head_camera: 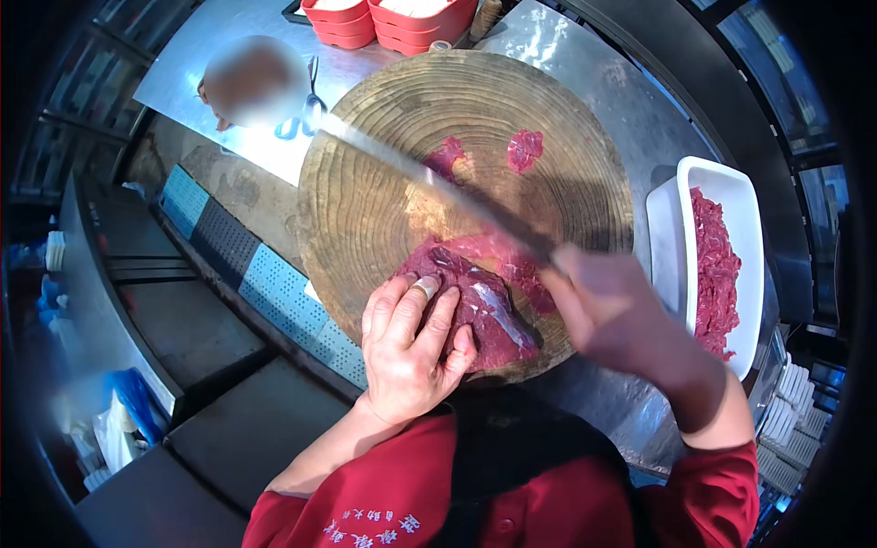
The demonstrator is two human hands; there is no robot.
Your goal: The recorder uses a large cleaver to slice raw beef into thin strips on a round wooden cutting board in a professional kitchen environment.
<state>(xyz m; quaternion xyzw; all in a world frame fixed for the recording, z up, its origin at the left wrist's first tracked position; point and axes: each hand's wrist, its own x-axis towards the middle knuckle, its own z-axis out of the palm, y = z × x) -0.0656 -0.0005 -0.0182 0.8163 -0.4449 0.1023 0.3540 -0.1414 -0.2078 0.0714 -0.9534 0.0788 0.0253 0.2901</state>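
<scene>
My left hand [411,342] presses on a large piece of raw red meat [497,329], with fingertips bent over its near left part. A band of white tape or bandage [426,285] wraps one finger. In my right hand [610,308] is the handle of a long-bladed knife [438,181], blurred by motion and slanting toward the upper left above the chopping block. Thin sliced meat [493,250] lies just beyond the large piece. Two small scraps, one dark red [447,156] and one marbled [525,151], rest farther back on the round wooden chopping block [384,109].
To the right, a white plastic tub [668,233] holds cut raw meat [716,281]. Blue-handled scissors [312,109] and a blurred brown object [253,82] are on the metal table [181,75]. Red containers [418,24] with white contents stand at the back. Perforated mats [274,274] run along the left.
</scene>
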